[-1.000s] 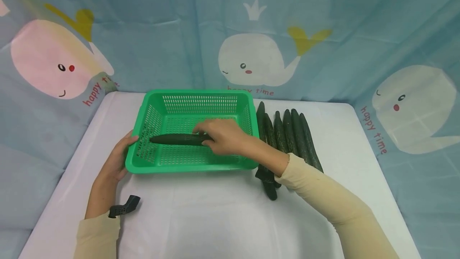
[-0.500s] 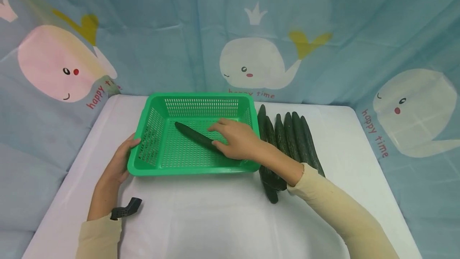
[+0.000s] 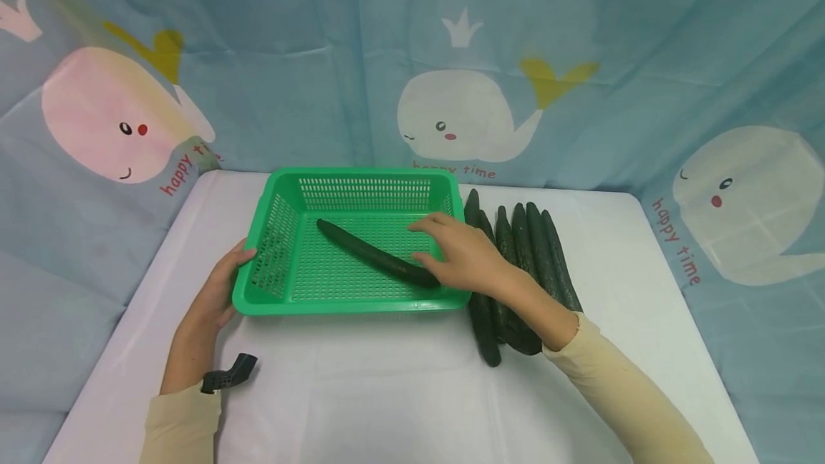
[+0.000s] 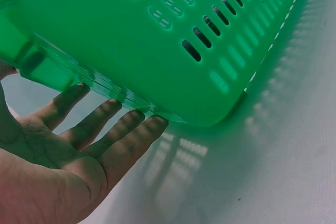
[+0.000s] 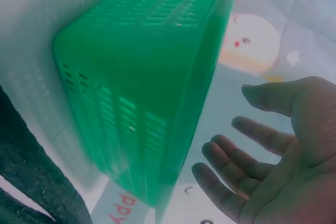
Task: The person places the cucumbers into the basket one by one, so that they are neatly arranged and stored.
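Observation:
A green plastic basket (image 3: 348, 308) with slotted walls sits on the white table. Inside it one dark green cucumber (image 3: 377, 255) lies slanted, its near end towards the basket's right front corner. My left hand (image 3: 215, 288) holds the basket's left side, thumb over the rim. In the left wrist view its fingers (image 4: 128, 142) touch the outer wall from below. My right hand (image 3: 467, 253) hovers over the basket's right rim, fingers spread and holding nothing. The right wrist view shows that hand (image 5: 273, 156) beside the basket wall, palm bare.
Several more cucumbers (image 3: 541, 249) lie in a row on the table (image 3: 387, 392), just right of the basket; my right forearm crosses over them. Behind the table hangs a blue curtain (image 3: 309, 106) with whale prints.
My right hand has set the cucumber down in the basket, let go and drawn back to the right. The cucumber now lies slanted on the basket floor. My left hand stays at the rim.

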`<state>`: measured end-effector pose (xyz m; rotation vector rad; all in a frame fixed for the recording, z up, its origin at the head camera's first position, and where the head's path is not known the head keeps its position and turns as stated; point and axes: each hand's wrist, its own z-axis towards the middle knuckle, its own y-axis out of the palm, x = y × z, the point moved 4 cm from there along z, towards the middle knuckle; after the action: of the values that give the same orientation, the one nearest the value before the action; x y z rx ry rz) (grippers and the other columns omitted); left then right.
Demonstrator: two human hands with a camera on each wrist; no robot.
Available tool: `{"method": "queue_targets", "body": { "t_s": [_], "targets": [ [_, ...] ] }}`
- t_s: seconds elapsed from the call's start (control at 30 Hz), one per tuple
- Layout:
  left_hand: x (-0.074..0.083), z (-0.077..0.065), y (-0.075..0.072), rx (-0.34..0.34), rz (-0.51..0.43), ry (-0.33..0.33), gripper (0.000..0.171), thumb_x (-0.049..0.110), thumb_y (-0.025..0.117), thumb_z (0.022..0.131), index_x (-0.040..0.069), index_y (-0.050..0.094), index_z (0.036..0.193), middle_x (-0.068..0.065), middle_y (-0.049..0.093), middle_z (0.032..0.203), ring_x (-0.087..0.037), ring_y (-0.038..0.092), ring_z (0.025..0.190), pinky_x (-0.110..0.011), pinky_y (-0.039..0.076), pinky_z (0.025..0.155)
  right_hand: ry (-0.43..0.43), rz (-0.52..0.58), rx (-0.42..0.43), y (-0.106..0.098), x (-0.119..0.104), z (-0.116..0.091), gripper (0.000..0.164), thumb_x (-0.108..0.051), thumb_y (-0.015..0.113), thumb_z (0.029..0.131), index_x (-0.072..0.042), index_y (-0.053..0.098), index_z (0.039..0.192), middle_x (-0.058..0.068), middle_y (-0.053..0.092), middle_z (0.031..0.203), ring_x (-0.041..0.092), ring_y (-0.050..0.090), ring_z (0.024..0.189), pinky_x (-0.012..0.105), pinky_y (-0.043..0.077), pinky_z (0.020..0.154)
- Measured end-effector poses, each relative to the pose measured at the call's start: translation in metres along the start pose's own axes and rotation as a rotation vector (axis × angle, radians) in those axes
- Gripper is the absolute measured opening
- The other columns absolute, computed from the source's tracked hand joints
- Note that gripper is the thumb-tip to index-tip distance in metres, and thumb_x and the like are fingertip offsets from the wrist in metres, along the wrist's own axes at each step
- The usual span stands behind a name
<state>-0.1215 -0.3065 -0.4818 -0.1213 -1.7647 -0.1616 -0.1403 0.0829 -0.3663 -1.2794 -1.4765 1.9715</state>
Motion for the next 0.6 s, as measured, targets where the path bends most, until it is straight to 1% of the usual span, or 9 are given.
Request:
{"method": "queue_targets", "body": {
  "t_s": [0.1,0.17,0.2,0.3,0.37,0.47,0.6],
  "targets": [
    [-0.001,0.000,0.000,0.007,0.004,-0.003,0.076,0.039,0.036,0.113,0.005,-0.001,0.170,-0.035,0.012,0.171,0.006,0.061,0.122,-0.014,0.058,0.097,0.022,0.032,0.028,-0.004,0.006,-0.007,0.049,-0.030,0.073,0.102,-0.016,0.061,0.147,0.006,0.061,0.148,0.027,0.069,0.124,0.044,0.063,0.086],
    [-0.001,0.000,0.001,0.015,0.006,-0.009,0.076,0.039,0.036,0.113,0.006,-0.001,0.170,-0.033,0.010,0.173,0.007,0.059,0.122,-0.013,0.057,0.097,0.032,0.059,0.056,-0.008,0.011,-0.012,0.049,-0.029,0.073,0.102,-0.015,0.061,0.148,0.007,0.061,0.148,0.029,0.068,0.127,0.047,0.063,0.091],
    [-0.001,0.000,0.001,0.019,0.007,-0.014,0.076,0.039,0.036,0.113,0.006,0.000,0.171,-0.032,0.010,0.173,0.008,0.058,0.122,-0.012,0.057,0.098,0.036,0.071,0.070,-0.010,0.014,-0.015,0.050,-0.030,0.072,0.102,-0.015,0.061,0.148,0.008,0.061,0.148,0.029,0.068,0.126,0.048,0.062,0.093],
    [-0.002,-0.001,0.001,0.022,0.012,-0.024,0.076,0.041,0.036,0.113,0.008,0.000,0.171,-0.031,0.008,0.174,0.008,0.056,0.123,-0.011,0.055,0.098,0.054,0.109,0.122,-0.014,0.024,-0.026,0.049,-0.029,0.072,0.102,-0.014,0.061,0.147,0.008,0.061,0.146,0.030,0.068,0.125,0.050,0.061,0.096],
    [-0.002,-0.001,0.002,0.017,0.013,-0.025,0.076,0.041,0.036,0.113,0.008,0.001,0.171,-0.031,0.009,0.174,0.007,0.056,0.123,-0.011,0.056,0.098,0.069,0.132,0.155,-0.017,0.031,-0.033,0.048,-0.027,0.073,0.102,-0.013,0.061,0.147,0.008,0.061,0.145,0.032,0.067,0.124,0.051,0.060,0.097],
    [-0.002,0.000,0.001,0.015,0.009,-0.020,0.076,0.041,0.036,0.113,0.007,0.001,0.171,-0.032,0.012,0.172,0.006,0.059,0.123,-0.013,0.057,0.098,0.090,0.163,0.192,-0.019,0.041,-0.043,0.048,-0.025,0.073,0.102,-0.012,0.060,0.147,0.009,0.061,0.146,0.034,0.065,0.128,0.053,0.058,0.102],
    [-0.001,0.000,-0.001,0.015,0.000,-0.020,0.077,0.042,0.037,0.113,0.006,0.000,0.171,-0.034,0.012,0.171,0.006,0.060,0.122,-0.013,0.057,0.097,0.135,0.188,0.220,-0.020,0.054,-0.054,0.049,-0.024,0.072,0.103,-0.010,0.059,0.148,0.011,0.061,0.145,0.033,0.064,0.126,0.055,0.057,0.100]
  ]
}}
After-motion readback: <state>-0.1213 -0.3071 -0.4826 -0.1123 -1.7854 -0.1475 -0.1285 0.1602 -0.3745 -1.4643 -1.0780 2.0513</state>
